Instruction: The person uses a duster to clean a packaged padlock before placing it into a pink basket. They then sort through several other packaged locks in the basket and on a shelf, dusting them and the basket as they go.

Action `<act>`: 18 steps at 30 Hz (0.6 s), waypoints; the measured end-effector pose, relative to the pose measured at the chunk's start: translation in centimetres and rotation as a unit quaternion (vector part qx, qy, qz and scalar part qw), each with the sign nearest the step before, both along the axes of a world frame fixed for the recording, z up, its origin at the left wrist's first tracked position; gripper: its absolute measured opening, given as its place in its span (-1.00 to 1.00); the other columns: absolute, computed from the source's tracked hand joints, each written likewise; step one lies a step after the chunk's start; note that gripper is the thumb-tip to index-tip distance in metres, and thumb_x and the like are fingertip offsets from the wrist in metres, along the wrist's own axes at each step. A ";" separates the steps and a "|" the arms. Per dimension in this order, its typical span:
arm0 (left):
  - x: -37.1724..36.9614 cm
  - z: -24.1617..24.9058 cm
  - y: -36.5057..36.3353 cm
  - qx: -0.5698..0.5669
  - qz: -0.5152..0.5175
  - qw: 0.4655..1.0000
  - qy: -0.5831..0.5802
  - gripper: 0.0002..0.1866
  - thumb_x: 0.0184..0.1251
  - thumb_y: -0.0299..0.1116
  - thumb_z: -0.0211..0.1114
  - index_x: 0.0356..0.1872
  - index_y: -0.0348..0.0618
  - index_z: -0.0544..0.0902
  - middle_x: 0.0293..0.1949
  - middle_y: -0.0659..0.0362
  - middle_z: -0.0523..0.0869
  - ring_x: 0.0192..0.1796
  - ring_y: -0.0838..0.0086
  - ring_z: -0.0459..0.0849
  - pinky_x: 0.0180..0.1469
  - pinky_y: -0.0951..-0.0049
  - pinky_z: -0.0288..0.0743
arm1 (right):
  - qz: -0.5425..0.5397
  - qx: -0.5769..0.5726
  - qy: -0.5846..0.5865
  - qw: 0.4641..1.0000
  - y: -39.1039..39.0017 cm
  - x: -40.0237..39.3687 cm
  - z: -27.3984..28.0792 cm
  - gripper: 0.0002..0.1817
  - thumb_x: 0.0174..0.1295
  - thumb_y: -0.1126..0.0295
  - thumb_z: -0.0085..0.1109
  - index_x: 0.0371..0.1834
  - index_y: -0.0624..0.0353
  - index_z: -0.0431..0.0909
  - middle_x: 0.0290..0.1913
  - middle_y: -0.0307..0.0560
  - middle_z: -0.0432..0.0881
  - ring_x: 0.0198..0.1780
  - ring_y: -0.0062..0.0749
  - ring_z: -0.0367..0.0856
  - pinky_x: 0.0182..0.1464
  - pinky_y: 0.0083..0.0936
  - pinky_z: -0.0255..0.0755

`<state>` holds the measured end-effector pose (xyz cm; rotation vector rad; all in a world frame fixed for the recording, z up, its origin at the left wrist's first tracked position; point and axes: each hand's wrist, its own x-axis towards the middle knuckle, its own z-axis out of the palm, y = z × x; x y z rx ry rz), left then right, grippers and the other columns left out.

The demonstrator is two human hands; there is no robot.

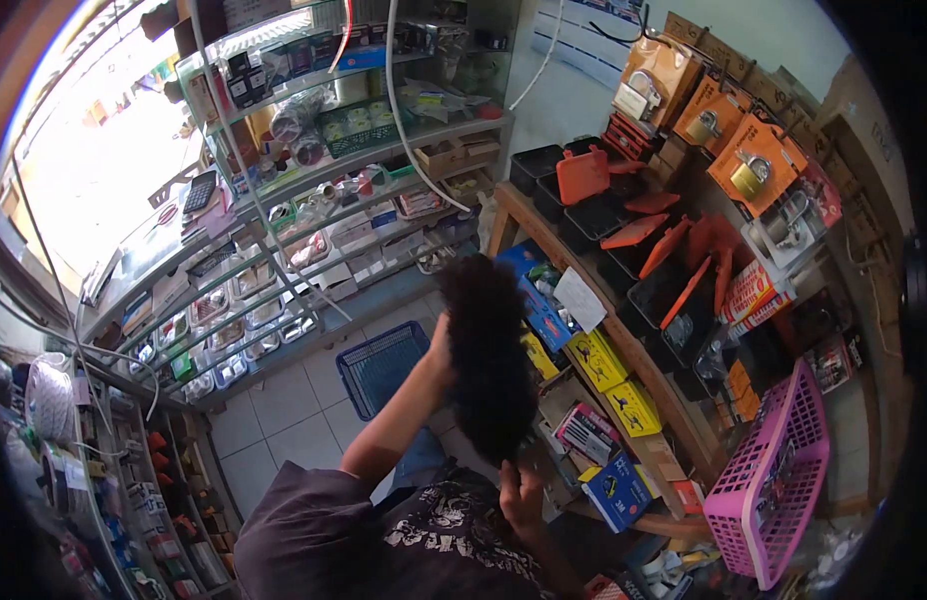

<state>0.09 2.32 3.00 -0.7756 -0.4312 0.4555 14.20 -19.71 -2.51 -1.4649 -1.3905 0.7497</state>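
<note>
A black fluffy duster [492,360] stands out in front of my chest, its long head covering the middle of the view. My right hand [524,497] is closed around its near end, close to my dark printed shirt [454,535]. Stretched forward, my left hand [441,348] meets the left edge of the black fluff. The fingers of that hand are hidden behind the duster, so their grip does not show.
A blue basket [382,365] sits on the tiled floor [284,405]. Glass shelves [369,140] with small goods line the back. To the right are black bins with orange lids [584,176], hanging padlocks [749,178], yellow boxes [634,405] and a pink basket [769,480].
</note>
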 end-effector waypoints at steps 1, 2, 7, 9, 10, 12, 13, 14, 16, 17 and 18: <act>1.5 -0.6 -1.3 0.189 0.141 0.948 0.213 -0.47 0.50 -0.05 -0.03 0.33 -0.19 0.38 0.27 0.03 0.50 0.26 0.20 0.51 0.39 0.17 0.29 | -0.021 0.041 -0.022 0.999 1.1 -0.5 1.5 -0.75 0.39 0.30 -0.02 -0.26 0.27 0.54 -0.58 0.02 0.43 -0.57 -0.26 0.42 -0.47 -0.35 0.24; 2.5 -0.4 -2.1 0.362 0.267 0.798 0.400 -0.48 0.51 -0.07 -0.07 0.30 -0.22 0.40 0.25 0.05 0.52 0.23 0.25 0.54 0.36 0.20 0.34 | -0.043 0.082 -0.047 0.995 1.9 -0.7 2.4 -0.75 0.39 0.30 -0.03 -0.26 0.28 0.54 -0.58 0.02 0.43 -0.56 -0.25 0.42 -0.47 -0.33 0.25; 2.5 2.0 -2.2 0.403 0.257 0.712 0.515 -0.47 0.50 -0.11 -0.08 0.32 -0.24 0.37 0.22 -0.01 0.53 0.23 0.21 0.54 0.30 0.22 0.41 | -0.030 0.016 -0.050 0.998 2.3 -0.3 3.0 -0.76 0.37 0.33 -0.03 -0.30 0.29 0.52 -0.58 0.07 0.44 -0.56 -0.18 0.43 -0.46 -0.27 0.25; 1.5 1.0 -0.2 0.346 0.307 0.777 0.426 -0.42 0.47 0.00 -0.08 0.33 -0.21 0.36 0.20 -0.06 0.53 0.24 0.09 0.52 0.20 0.14 0.51 | 0.002 -0.027 -0.016 1.000 1.0 0.0 0.0 -0.77 0.36 0.33 -0.01 -0.30 0.28 0.53 -0.57 0.10 0.44 -0.56 -0.11 0.44 -0.46 -0.27 0.25; 1.0 0.9 0.1 0.347 0.310 0.776 0.426 -0.42 0.47 0.00 -0.08 0.33 -0.21 0.36 0.20 -0.06 0.53 0.24 0.09 0.52 0.20 0.14 0.51 | 0.004 -0.025 -0.017 1.000 0.6 0.0 -0.1 -0.77 0.36 0.33 -0.01 -0.30 0.28 0.53 -0.57 0.10 0.44 -0.56 -0.11 0.44 -0.46 -0.27 0.25; 0.3 0.5 0.4 0.356 0.305 0.812 0.348 -0.39 0.45 0.05 -0.09 0.33 -0.16 0.37 0.18 -0.08 0.55 0.25 0.02 0.51 0.20 0.01 0.49 | -0.007 0.019 -0.022 1.000 0.0 -0.1 0.0 -0.75 0.37 0.31 -0.01 -0.33 0.28 0.53 -0.58 0.12 0.43 -0.56 -0.07 0.44 -0.46 -0.26 0.24; 0.6 -0.5 0.5 0.294 0.271 0.842 0.363 -0.40 0.44 0.08 -0.07 0.32 -0.12 0.38 0.19 -0.09 0.54 0.22 -0.02 0.52 0.23 -0.07 0.43 | -0.015 0.033 -0.015 0.999 0.1 -0.2 0.0 -0.75 0.37 0.30 -0.02 -0.32 0.28 0.53 -0.59 0.09 0.43 -0.57 -0.13 0.43 -0.47 -0.26 0.23; 0.9 0.1 -0.4 0.293 0.268 0.842 0.364 -0.40 0.44 0.08 -0.07 0.32 -0.12 0.38 0.19 -0.09 0.54 0.22 -0.02 0.52 0.23 -0.07 0.43 | -0.017 0.030 -0.013 0.999 0.6 -0.2 0.7 -0.75 0.37 0.30 -0.02 -0.32 0.28 0.53 -0.59 0.09 0.43 -0.57 -0.13 0.43 -0.47 -0.26 0.23; 1.9 1.3 -2.6 0.411 0.285 0.742 0.447 -0.41 0.45 0.08 -0.07 0.25 -0.18 0.43 0.15 -0.06 0.57 0.17 0.08 0.56 0.27 0.04 0.41 | -0.027 0.055 -0.065 0.996 1.6 0.1 2.4 -0.75 0.37 0.30 -0.02 -0.27 0.27 0.56 -0.60 0.05 0.45 -0.57 -0.22 0.42 -0.48 -0.30 0.23; 2.4 0.8 -2.7 0.413 0.278 0.744 0.446 -0.41 0.45 0.08 -0.07 0.25 -0.18 0.43 0.15 -0.06 0.57 0.17 0.08 0.56 0.27 0.04 0.41 | -0.012 0.012 -0.027 0.999 1.9 0.8 1.8 -0.74 0.37 0.28 -0.01 -0.20 0.26 0.58 -0.60 -0.01 0.46 -0.58 -0.36 0.40 -0.48 -0.37 0.25; 2.8 0.0 -2.7 0.386 0.256 0.717 0.521 -0.42 0.46 0.08 -0.07 0.22 -0.21 0.45 0.12 -0.04 0.59 0.15 0.14 0.59 0.26 0.11 0.43 | -0.019 0.010 -0.027 0.999 1.9 1.6 1.9 -0.74 0.37 0.28 -0.01 -0.20 0.26 0.58 -0.60 -0.01 0.46 -0.58 -0.36 0.40 -0.48 -0.37 0.25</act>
